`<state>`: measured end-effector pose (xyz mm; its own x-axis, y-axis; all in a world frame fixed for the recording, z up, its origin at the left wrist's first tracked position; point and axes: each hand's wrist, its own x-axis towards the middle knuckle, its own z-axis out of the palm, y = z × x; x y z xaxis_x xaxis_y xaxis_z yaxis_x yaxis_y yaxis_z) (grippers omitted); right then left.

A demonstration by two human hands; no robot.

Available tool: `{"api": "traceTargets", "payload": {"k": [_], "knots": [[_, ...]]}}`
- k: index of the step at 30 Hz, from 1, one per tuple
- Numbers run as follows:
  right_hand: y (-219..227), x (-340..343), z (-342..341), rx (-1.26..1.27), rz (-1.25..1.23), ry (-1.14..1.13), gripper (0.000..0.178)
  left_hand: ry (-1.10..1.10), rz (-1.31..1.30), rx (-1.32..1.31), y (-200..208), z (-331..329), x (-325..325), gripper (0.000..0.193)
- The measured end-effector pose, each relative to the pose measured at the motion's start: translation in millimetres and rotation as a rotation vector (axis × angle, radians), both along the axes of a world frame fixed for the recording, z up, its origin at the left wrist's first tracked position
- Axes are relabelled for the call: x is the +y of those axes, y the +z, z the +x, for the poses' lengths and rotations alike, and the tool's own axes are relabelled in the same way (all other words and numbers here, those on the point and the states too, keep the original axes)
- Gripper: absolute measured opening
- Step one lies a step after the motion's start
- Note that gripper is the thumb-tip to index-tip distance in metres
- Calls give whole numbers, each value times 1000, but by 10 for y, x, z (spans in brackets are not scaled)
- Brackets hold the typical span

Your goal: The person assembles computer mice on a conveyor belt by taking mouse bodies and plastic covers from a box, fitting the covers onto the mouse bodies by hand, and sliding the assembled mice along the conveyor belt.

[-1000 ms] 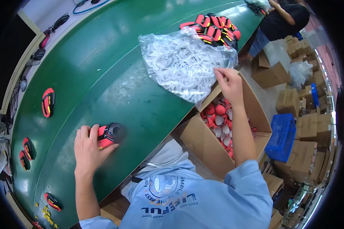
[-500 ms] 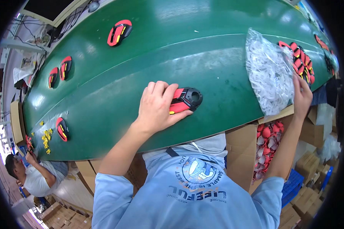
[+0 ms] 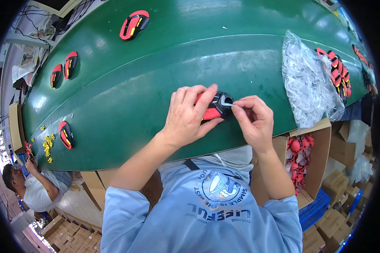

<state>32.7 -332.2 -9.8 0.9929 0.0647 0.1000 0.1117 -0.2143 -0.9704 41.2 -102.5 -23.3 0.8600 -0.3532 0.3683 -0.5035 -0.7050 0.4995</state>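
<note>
In front of me on the green table lies a red and black computer mouse shell [image 3: 211,113]. My left hand [image 3: 182,113] is wrapped around its left side, thumb near me and fingers over the far side. My right hand [image 3: 256,120] pinches a small translucent plastic piece [image 3: 227,104] between thumb and forefinger. That piece meets the dark opening at the shell's right end; whether it is seated there I cannot tell. To the right lies a clear plastic bag [image 3: 305,82] full of similar translucent pieces.
More mouse shells lie at the far left [image 3: 134,25], the near left [image 3: 65,135] and in a pile [image 3: 340,76] behind the bag. Small yellow parts [image 3: 47,145] are scattered left. A cardboard box [image 3: 323,162] of red parts stands below the table's right edge. A co-worker [image 3: 40,189] sits left.
My right hand has left the plastic bag and come to the mouse shell with a translucent piece. My left hand and the shell have shifted slightly right.
</note>
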Motion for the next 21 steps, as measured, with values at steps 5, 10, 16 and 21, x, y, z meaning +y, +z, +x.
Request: {"api": "traceTargets", "payload": {"k": [5, 10, 16, 21], "knots": [[-44, 175, -71, -32, -56, -40, 7, -73, 47, -51, -12, 14, 32, 74], [-60, 243, -116, -5, -44, -71, 10, -54, 69, -68, -5, -4, 30, 70], [238, 30, -178, -460, -617, 74, 31, -115, 169, -144, 50, 9, -30, 67], [331, 76, -192, -371, -963, 495, 62, -223, 329, -144, 182, 104, 48, 66]]}}
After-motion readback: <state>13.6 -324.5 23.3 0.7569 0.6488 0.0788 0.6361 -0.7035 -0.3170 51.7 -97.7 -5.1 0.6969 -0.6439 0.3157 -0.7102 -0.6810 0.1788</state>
